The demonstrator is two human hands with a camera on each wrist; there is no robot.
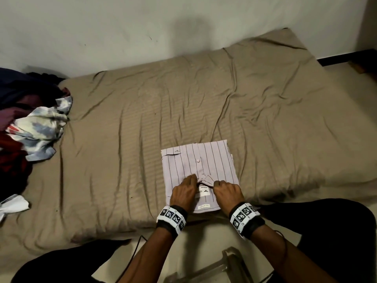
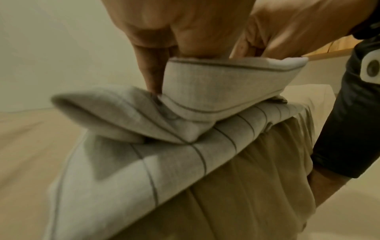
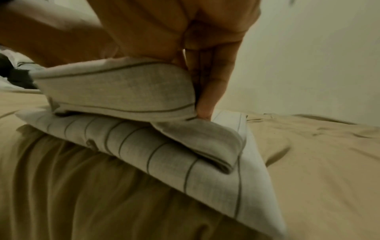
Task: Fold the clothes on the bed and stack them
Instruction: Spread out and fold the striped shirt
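A pale striped button shirt [image 1: 197, 160] lies folded into a square near the front edge of the bed [image 1: 142, 119], collar toward me. My left hand [image 1: 186, 187] pinches the left side of the collar [image 2: 216, 87], fingers curled behind the collar band. My right hand [image 1: 223, 187] pinches the right side of the collar [image 3: 123, 91], one finger pressed at its end. The collar points [image 2: 115, 113] lie flat on the striped shirt front [image 3: 164, 151]. A white neck label [image 1: 204, 192] shows between my hands.
A heap of unfolded clothes [image 1: 26, 123], dark, maroon and tie-dye, sits at the bed's left end. A white cloth [image 1: 12, 205] lies at the left edge. The wall [image 1: 142, 27] runs behind the bed. A clear stand [image 1: 224, 266] is on the floor by my knees.
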